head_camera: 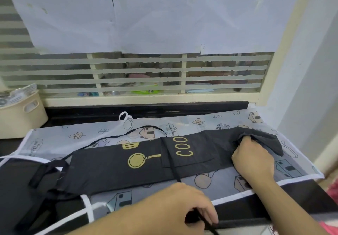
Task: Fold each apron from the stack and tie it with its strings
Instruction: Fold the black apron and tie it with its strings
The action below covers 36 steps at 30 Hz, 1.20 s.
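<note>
A black apron (113, 172) with a gold pan print and the letters "COO" lies folded into a long strip across a translucent patterned apron (76, 136) spread on the counter. My right hand (252, 156) grips the bunched right end of the black strip. My left hand (184, 205) is near the front edge and pinches a thin black string (173, 169) that runs up over the strip's pocket. Another black string (128, 133) loops over the patterned apron behind the strip.
A cream plastic basket (22, 114) stands at the back left on the dark counter (87, 114). Behind it is a window with striped film and paper sheets. A wall (311, 88) closes the right side. More dark fabric (20, 185) lies at the left.
</note>
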Motion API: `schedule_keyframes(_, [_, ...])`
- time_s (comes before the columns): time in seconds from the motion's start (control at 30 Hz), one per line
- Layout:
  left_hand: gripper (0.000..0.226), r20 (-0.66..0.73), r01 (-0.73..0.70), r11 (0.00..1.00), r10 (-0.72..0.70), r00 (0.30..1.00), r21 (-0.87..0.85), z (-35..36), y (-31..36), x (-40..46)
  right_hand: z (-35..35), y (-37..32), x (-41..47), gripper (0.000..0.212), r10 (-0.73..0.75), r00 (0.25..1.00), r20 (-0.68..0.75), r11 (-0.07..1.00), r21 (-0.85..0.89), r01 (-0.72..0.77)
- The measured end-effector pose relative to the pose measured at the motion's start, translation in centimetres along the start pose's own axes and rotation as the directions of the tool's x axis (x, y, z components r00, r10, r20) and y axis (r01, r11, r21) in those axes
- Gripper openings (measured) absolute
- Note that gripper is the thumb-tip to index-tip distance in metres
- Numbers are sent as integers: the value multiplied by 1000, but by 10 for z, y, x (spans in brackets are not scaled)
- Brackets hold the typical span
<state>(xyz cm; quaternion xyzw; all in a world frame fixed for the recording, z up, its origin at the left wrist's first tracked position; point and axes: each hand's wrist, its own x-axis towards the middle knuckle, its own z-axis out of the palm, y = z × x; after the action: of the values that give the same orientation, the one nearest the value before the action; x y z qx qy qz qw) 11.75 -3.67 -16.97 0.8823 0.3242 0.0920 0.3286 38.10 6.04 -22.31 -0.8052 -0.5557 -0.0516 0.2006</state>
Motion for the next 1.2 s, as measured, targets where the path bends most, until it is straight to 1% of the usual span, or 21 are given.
schedule_keyframes(0.1, [25, -252, 67, 987, -103, 962, -148, -12, -4, 1, -1, -1, -1, 9, 6, 1000, -2, 1000, 5, -6])
schedule_keyframes(0.2, [21, -513, 137, 990, -134, 848, -31, -24, -38, 6, -2, -1, -2, 11, 25, 1000, -7, 1000, 18, -25])
schedule_keyframes(0.23, [22, -533, 184, 981, -121, 838, 67, -26, -53, 4, -2, -1, -2, 12, 30, 999, -13, 999, 35, -29])
schedule_keyframes(0.27, [28, -502, 246, 954, -132, 855, 169, -25, -67, 2, -2, -1, -2, 13, 38, 999, -18, 998, 57, -37])
schedule_keyframes(0.33, [50, -373, 335, 877, -200, 906, 344, -18, -85, -4, -3, 0, -1, 13, 66, 998, -14, 990, 124, -64])
schedule_keyframes(0.4, [62, -321, 359, 840, -237, 917, 406, -10, -93, -7, -9, 0, 1, 17, 124, 992, 14, 955, 269, -123])
schedule_keyframes(0.47, [64, -345, 359, 852, -229, 910, 382, -8, -94, -6, -20, -1, -2, 24, 200, 980, 21, 866, 464, -187])
schedule_keyframes(0.5, [64, -357, 358, 868, -231, 905, 344, -9, -93, -7, -27, -4, -5, 28, 221, 975, -2, 831, 524, -187])
schedule_keyframes(0.57, [62, -377, 313, 929, -224, 899, 196, -14, -90, -10, -41, -17, -12, 31, 203, 977, -70, 830, 541, -133])
schedule_keyframes(0.63, [51, -446, 221, 974, -221, 867, -53, -20, -89, -16, -54, -46, -19, 23, 87, 984, -156, 872, 489, 1])
schedule_keyframes(0.67, [41, -494, 168, 964, -250, 833, -204, -24, -87, -17, -60, -63, -25, 17, -4, 977, -215, 894, 437, 100])
schedule_keyframes(0.7, [32, -530, 118, 915, -324, 784, -385, -30, -84, -19, -63, -82, -31, 13, -115, 953, -282, 905, 365, 217])
schedule_keyframes(0.73, [30, -539, 46, 819, -418, 731, -572, -39, -78, -22, -64, -101, -39, 12, -240, 913, -330, 899, 280, 337])
schedule_keyframes(0.8, [58, -475, -100, 558, -583, 659, -824, -61, -71, -30, -63, -140, -59, 18, -497, 803, -329, 817, 134, 560])
schedule_keyframes(0.83, [71, -430, -130, 464, -631, 646, -876, -73, -69, -37, -57, -157, -71, 26, -610, 749, -257, 758, 85, 646])
schedule_keyframes(0.87, [77, -386, -110, 417, -668, 636, -902, -85, -68, -47, -47, -172, -83, 35, -704, 693, -152, 695, 48, 717])
schedule_keyframes(0.97, [70, -238, 158, 391, -783, 575, -907, -99, -77, -81, -10, -189, -111, 59, -820, 557, 132, 563, 5, 827])
schedule_keyframes(1.03, [67, -167, 258, 350, -826, 538, -900, -98, -86, -99, 2, -190, -120, 56, -807, 536, 247, 549, -21, 836])
schedule_keyframes(1.1, [62, -158, 249, 329, -835, 527, -911, -95, -91, -107, 5, -189, -124, 57, -781, 544, 308, 562, -33, 826])
schedule_keyframes(1.13, [54, -190, 241, 342, -851, 489, -908, -94, -94, -107, 5, -189, -124, 58, -776, 542, 323, 565, -29, 825])
schedule_keyframes(1.2, [33, -262, 265, 367, -895, 360, -892, -92, -96, -103, 4, -186, -121, 59, -762, 546, 348, 581, -5, 814])
